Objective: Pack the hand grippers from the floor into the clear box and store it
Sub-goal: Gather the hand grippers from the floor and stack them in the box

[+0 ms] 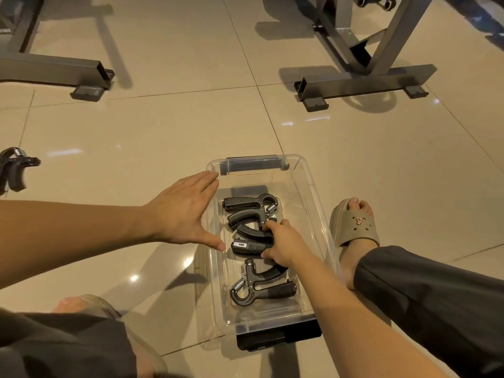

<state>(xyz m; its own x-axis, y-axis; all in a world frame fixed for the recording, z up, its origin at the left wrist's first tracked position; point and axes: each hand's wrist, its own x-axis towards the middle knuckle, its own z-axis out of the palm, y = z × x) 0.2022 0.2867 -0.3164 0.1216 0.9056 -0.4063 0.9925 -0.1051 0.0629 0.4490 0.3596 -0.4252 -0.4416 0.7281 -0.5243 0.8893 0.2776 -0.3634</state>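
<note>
A clear box (313, 197) with black latches stands open on the tiled floor between my feet. Three black hand grippers lie inside it: one at the far end (249, 204), one in the middle (252, 241), one at the near end (261, 286). My right hand (283, 244) is inside the box, fingers closed on the middle gripper. My left hand (181, 210) is spread flat against the box's left wall, holding nothing. Another hand gripper (15, 169) lies on the floor at the far left edge.
Grey steel frames of gym equipment stand on the floor at the back left (54, 66) and back right (365, 80). My right foot in a tan sandal (354, 227) rests just right of the box. My left knee fills the lower left.
</note>
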